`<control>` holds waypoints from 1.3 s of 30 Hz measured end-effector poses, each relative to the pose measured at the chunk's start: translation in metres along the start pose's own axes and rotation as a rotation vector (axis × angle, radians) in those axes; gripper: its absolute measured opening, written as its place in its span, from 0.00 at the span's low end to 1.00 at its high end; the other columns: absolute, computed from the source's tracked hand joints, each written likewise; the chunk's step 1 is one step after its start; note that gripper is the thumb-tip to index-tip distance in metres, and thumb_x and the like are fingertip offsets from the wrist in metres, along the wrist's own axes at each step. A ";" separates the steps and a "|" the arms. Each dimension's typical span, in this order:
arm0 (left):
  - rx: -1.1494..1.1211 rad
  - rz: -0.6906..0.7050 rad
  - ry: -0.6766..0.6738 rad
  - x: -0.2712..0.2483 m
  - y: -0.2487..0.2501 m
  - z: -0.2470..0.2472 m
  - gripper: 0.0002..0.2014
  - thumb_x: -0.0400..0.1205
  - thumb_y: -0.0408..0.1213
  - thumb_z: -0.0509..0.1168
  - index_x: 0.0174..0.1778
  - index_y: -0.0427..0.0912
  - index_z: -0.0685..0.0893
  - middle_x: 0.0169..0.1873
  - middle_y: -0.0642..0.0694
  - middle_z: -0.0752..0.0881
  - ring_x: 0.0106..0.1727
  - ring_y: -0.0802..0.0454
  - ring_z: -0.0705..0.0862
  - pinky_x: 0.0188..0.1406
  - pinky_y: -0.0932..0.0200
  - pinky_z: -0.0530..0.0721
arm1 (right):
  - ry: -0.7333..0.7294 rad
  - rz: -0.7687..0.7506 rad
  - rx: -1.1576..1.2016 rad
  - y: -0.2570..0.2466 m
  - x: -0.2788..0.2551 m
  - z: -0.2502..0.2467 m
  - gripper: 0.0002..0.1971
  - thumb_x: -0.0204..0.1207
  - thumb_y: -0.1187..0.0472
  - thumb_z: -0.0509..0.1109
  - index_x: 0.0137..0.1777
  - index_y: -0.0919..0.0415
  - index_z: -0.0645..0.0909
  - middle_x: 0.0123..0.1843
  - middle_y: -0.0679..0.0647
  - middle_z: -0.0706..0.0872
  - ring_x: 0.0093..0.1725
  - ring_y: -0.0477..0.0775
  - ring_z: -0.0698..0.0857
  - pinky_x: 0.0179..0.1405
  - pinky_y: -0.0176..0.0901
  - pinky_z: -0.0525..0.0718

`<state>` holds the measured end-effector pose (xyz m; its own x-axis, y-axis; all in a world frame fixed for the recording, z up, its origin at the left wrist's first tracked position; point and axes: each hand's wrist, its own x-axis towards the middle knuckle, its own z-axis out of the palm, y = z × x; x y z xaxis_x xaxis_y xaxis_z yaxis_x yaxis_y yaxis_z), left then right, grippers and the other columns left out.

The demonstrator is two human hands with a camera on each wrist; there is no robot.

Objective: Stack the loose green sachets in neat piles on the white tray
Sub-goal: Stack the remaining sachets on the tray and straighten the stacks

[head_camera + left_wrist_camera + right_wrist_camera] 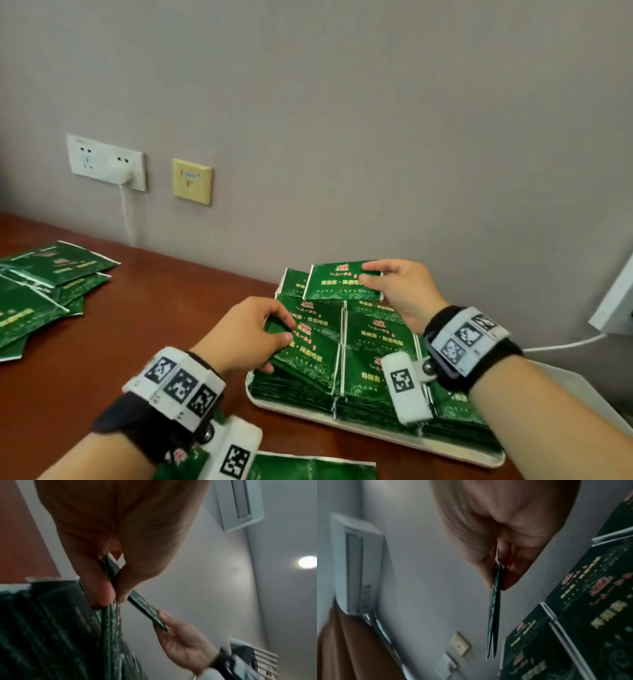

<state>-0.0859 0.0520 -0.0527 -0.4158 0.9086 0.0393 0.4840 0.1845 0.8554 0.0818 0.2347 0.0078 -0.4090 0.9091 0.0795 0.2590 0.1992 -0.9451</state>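
- Green foil sachets, two of them judging by the right wrist view, are pinched at their right end between thumb and fingers of the right hand point(400, 291); this held pair point(342, 281) hangs just above the far row of piles.
- Fingers of the left hand point(246, 334) are curled onto the left edge of the near-left pile point(308, 346), thumb on top, gripping the top sachets; whether it is lifting them or only steadying them I cannot tell.
- Both hands work over the white tray point(308, 413), which sits on the red-brown counter point(154, 308) by the wall and is already packed with green piles in rows, several of them thick.
- More loose sachets point(44, 291) lie fanned out well apart at the counter's left end, and a few others point(308, 469) lie at the near edge below the left wrist.
- Step in hand, as I read it: placing the held pair onto a far pile while the left hand squares a near one.
- Next move calls for lowering the pair flat, edges lined up with the pile beneath, then letting go without sliding it; afterwards a reach to the loose ones on the left.
- Much of the task looks done, though plenty stays unstacked.
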 end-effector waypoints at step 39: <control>0.852 0.074 -0.113 -0.012 0.019 0.015 0.25 0.71 0.51 0.78 0.60 0.51 0.76 0.58 0.50 0.76 0.49 0.44 0.85 0.46 0.50 0.85 | -0.265 -0.185 -1.116 0.007 0.034 0.066 0.25 0.74 0.41 0.78 0.66 0.52 0.82 0.65 0.52 0.83 0.59 0.53 0.84 0.53 0.46 0.84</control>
<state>-0.0605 0.0500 -0.0447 -0.3032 0.9529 -0.0107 0.9382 0.3004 0.1717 0.0117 0.2430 -0.0165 -0.6574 0.7535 -0.0060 0.7493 0.6529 -0.1107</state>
